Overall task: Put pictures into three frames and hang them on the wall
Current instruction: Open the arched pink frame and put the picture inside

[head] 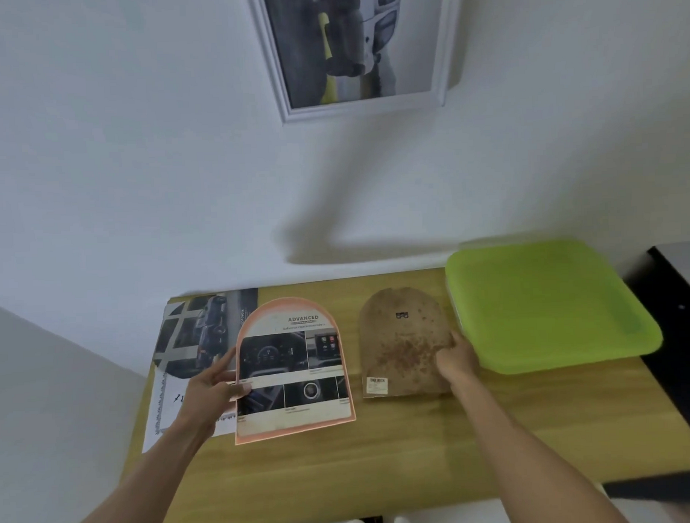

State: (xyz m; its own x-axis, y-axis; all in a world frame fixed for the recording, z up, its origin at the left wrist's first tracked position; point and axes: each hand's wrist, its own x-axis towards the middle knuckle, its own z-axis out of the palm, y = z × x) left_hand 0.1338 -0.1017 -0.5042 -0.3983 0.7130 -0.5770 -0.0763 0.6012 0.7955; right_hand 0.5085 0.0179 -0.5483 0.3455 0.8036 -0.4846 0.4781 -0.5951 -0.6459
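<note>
So far one white frame [359,104] is already hanging on the wall [136,151] above the table [420,434], with a picture of a vehicle showing in it, so I am judging one of the three as done. Work on the second is now going on at the table. The left hand [213,391] is holding an arch-shaped pink frame [292,368] by its left edge, thumb on the front and fingers stretching up behind and beside the edge, and a printed car-interior picture is showing within its pink border, so the picture seems to be in place or being fitted. The right hand [454,359] is resting on the right edge of a brown arch-shaped backing board [403,341] lying flat just beside the frame; its fingers are curling down over the board's edge, seemingly taking hold of it, though how firmly I cannot tell. That board is most likely waiting to be pressed into the back of the pink frame. Loose printed pages [193,337] are lying under and to the left of the frame, probably supplying the remaining pictures. A green tray [548,305] is sitting at the right end of the table. No third frame is showing anywhere, so closing and hanging this one, plus a whole further frame, is looking like what is left.
</note>
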